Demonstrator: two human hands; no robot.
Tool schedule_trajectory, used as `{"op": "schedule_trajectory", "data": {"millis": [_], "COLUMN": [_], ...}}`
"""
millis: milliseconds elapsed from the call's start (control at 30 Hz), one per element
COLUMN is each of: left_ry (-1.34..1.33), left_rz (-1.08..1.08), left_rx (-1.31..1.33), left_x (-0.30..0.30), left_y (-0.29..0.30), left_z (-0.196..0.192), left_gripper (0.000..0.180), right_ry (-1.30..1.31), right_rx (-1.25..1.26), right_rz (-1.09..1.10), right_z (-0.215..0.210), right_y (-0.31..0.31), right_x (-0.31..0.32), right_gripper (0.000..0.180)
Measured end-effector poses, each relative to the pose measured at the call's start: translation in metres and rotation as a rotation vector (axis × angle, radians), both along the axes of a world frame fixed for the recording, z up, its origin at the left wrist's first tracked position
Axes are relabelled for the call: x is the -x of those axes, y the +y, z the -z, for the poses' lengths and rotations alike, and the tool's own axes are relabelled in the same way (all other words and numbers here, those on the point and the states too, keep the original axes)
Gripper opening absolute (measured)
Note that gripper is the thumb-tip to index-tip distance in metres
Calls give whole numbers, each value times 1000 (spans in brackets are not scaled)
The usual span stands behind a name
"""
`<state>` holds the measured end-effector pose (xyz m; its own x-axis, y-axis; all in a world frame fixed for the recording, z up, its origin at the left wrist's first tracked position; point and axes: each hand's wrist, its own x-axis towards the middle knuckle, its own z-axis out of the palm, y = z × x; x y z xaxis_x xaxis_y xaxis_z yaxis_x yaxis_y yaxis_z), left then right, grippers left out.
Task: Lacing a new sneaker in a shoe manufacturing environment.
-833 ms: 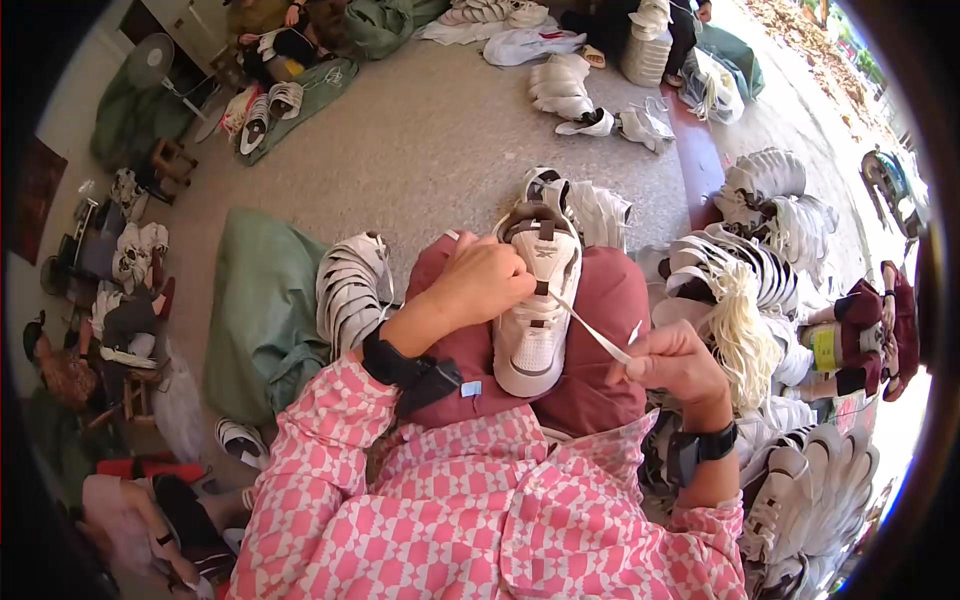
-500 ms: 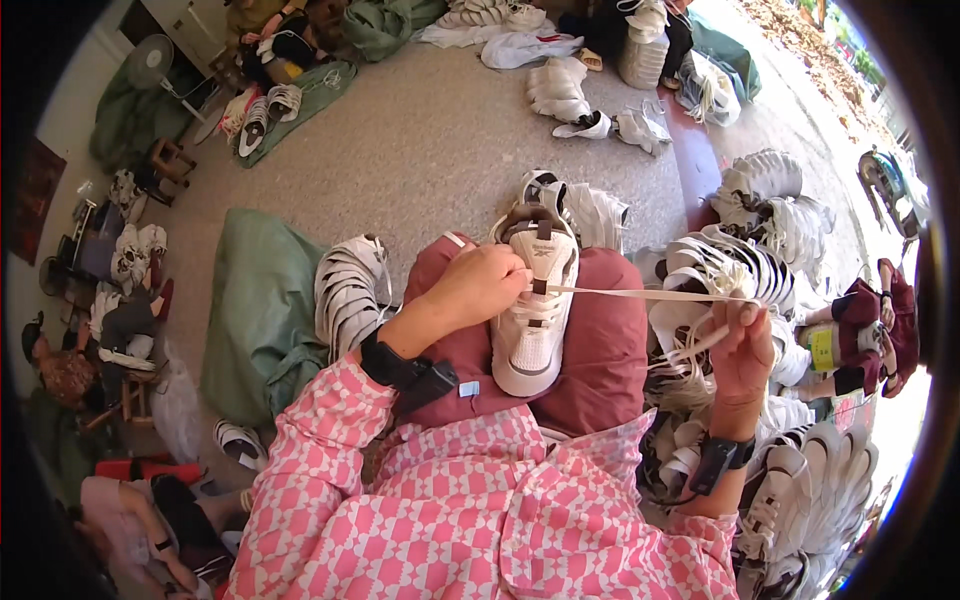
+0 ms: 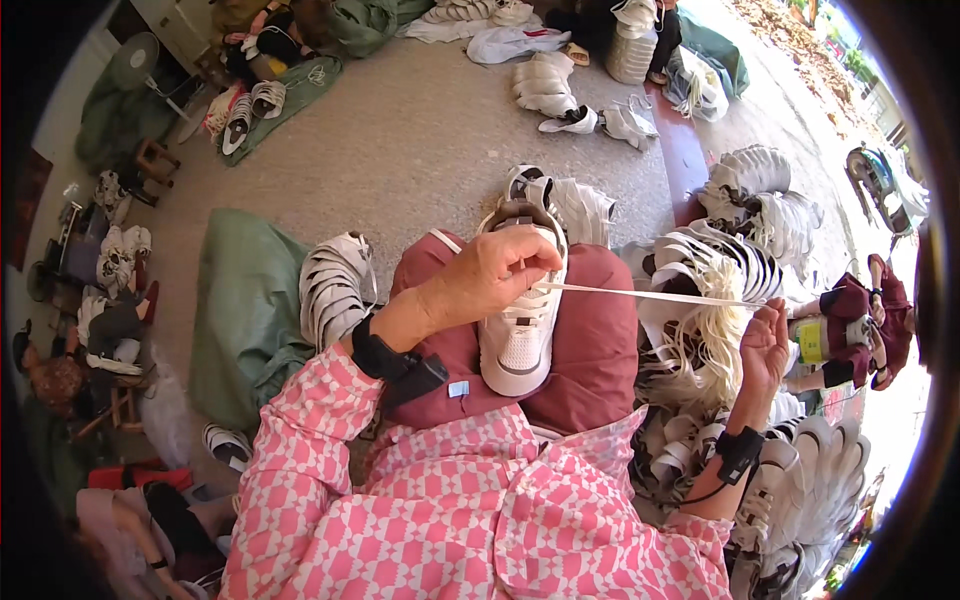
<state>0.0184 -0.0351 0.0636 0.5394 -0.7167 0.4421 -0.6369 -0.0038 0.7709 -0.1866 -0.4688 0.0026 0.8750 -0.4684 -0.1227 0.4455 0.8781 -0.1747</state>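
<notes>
A grey-brown floor (image 3: pixel 430 140) spreads out beyond the left hand (image 3: pixel 505 265), with a green cloth (image 3: pixel 235 310) to that hand's left and a white shoe (image 3: pixel 518 350) just under its nearly closed fingers, whose hold is unclear, while the right hand (image 3: pixel 764 348), fingertips pinched, holds a white lace (image 3: pixel 650 294) taut.

a taut lace (image 3: pixel 650 294) bars passage over the right thigh (image 3: pixel 595 360); room nearer the shirt (image 3: pixel 440 490) seems open.
</notes>
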Motion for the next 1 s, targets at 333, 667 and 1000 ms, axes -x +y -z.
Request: {"op": "schedule_trajectory", "data": {"millis": [333,667,1000], "left_ry": [242,15,74], "left_rz": [-84,-144,-147], "left_rx": [-323,-421,-438], "left_x": [-12,-5,-7], "left_y": [-20,-25,-25], "left_z": [11,16,18], "left_gripper": [9,15,16], "right_ry": [475,225,181], "right_rx": [1019,1916,2068], "right_rz": [28,-346,-214], "right_z": [-6,-28,-16], "right_y": [114,215,207], "right_x": [-90,-109,-117], "right_gripper": [24,16,16]}}
